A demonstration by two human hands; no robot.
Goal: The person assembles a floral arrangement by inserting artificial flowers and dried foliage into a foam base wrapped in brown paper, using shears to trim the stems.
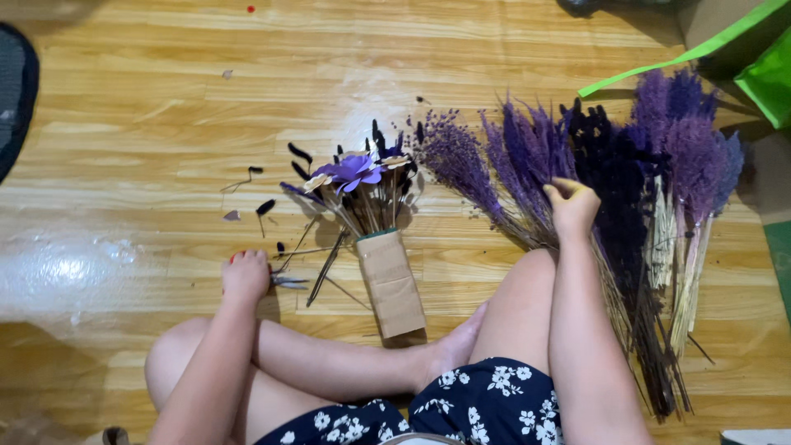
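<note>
I sit cross-legged on a wooden floor. My left hand rests low on the floor, closed on red-handled scissors whose blades point right. My right hand reaches into a fan of dried purple stems and pinches one of them. Darker, near-black dried stems and fluffy mauve plumes lie just to the right. Between my hands lies a small bouquet of purple paper flowers set in a brown kraft-paper wrap.
Cut dark bits and thin stalks are scattered on the floor left of the bouquet. A green bag sits at the top right corner. A dark mat edge shows at the far left.
</note>
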